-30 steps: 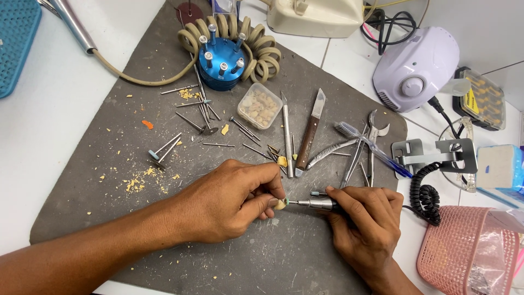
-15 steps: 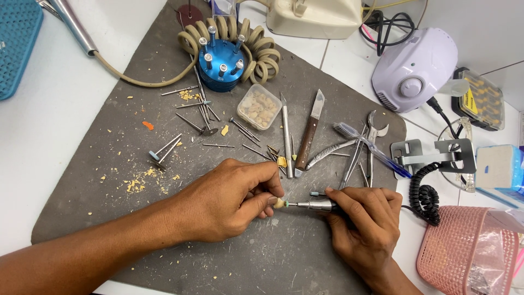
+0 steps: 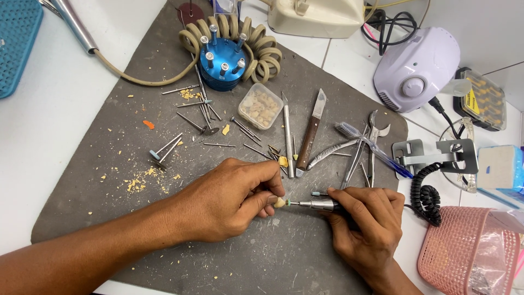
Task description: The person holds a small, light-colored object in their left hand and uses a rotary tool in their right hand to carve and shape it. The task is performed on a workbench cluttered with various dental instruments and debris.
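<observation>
— What's changed on the grey felt mat (image 3: 109, 180)?
— Little — the left hand (image 3: 229, 199) still pinches the small cream tooth-shaped piece (image 3: 280, 202) near the mat's front edge; the right hand (image 3: 365, 218) stays closed round the slim metal handpiece (image 3: 319, 205), tip touching it.

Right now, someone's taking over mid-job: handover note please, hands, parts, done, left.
Left hand: pinches a small cream piece at its fingertips, over the grey mat.
Right hand: grips the handpiece, tip at the piece.
Spare burs, blue bur stand and clear box of pieces lie behind.
Done: yellowish chips on the mat suggest some grinding.
Left: cannot tell how much shaping remains.
</observation>
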